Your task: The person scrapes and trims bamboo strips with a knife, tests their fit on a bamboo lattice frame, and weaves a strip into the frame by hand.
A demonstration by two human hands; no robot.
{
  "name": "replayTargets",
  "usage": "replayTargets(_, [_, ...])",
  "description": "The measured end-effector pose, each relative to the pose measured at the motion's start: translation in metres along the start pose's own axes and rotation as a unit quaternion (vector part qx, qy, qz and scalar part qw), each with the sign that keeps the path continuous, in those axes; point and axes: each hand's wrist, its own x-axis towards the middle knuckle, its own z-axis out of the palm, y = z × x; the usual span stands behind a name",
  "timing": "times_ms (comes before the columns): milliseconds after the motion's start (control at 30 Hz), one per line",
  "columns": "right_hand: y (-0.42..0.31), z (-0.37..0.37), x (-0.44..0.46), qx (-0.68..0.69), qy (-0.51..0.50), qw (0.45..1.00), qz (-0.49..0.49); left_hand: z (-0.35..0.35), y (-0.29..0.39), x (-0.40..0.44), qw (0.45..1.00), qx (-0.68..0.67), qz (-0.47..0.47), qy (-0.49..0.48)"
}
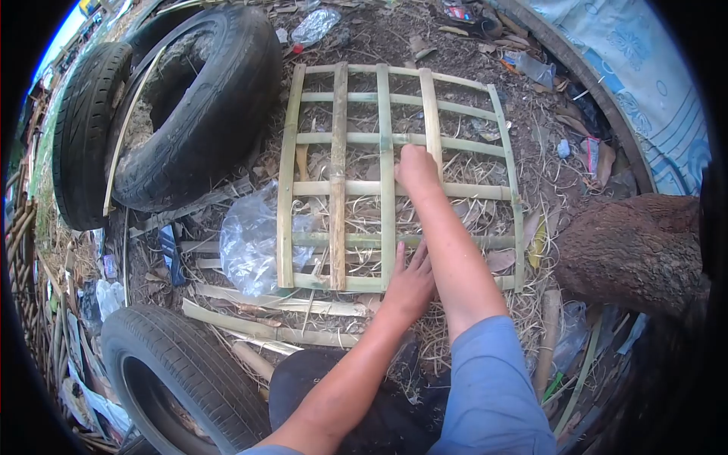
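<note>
A lattice of split bamboo slats, crossing over and under one another, lies on the ground in front of me. My right hand is closed in a fist near its middle, around the lower part of an upright bamboo slat; the fingertips are hidden. My left hand rests on the lattice's near edge with fingers stretched out and apart, the palm turned down. The right forearm crosses above the left fingers and covers part of the lattice.
Old tyres stand at the upper left, and another tyre is at the lower left. A clear plastic bag touches the lattice's left side. Loose bamboo strips lie nearby. A tree trunk and patterned blue sheet are on the right.
</note>
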Motion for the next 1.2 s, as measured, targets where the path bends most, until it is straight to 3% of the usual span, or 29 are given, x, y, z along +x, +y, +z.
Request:
replayTargets(300, [0.004,0.002,0.004,0.004,-0.035,0.999,0.012,-0.005,0.001,0.001,0.999,-0.016,-0.006,-0.029])
replayTargets(400, [0.013,0.002,0.008,0.153,0.031,0.987,0.035,-0.002,0.002,0.000,1.000,-0.020,-0.008,0.017])
replayTargets(467, [0.019,-0.010,0.012,0.181,0.066,0.981,-0.006,-0.009,0.004,0.001,1.000,0.011,-0.008,0.028])
replayTargets(633, [0.033,-0.068,0.009,0.307,0.063,0.948,0.064,-0.008,0.007,0.003,0.998,-0.003,-0.013,0.053])
replayTargets(733, [0.061,-0.086,-0.009,0.342,0.100,0.934,0.022,-0.026,0.003,0.003,0.999,-0.009,-0.028,0.032])
replayTargets(800, [0.065,-0.104,-0.040,0.365,0.057,0.925,0.088,-0.015,0.003,-0.001,0.999,0.005,-0.038,0.024])
replayTargets(933, [0.097,-0.088,-0.085,0.298,0.049,0.950,0.080,-0.031,0.011,-0.004,0.998,0.005,-0.044,0.042])
replayTargets(1000, [0.099,-0.076,-0.108,0.331,0.015,0.938,0.102,-0.046,0.008,-0.009,0.988,0.025,-0.152,-0.008])
replayTargets(1067, [0.104,-0.056,-0.128,0.271,0.044,0.960,0.060,-0.056,0.000,-0.015,0.987,0.027,-0.159,-0.005])
replayTargets(1133, [0.078,-0.060,-0.148,0.276,0.050,0.955,0.094,-0.063,-0.003,-0.015,0.983,0.026,-0.179,-0.037])
replayTargets(1200, [0.055,-0.064,-0.162,0.092,-0.054,0.979,0.175,-0.063,-0.003,-0.013,0.987,0.030,-0.161,-0.008])
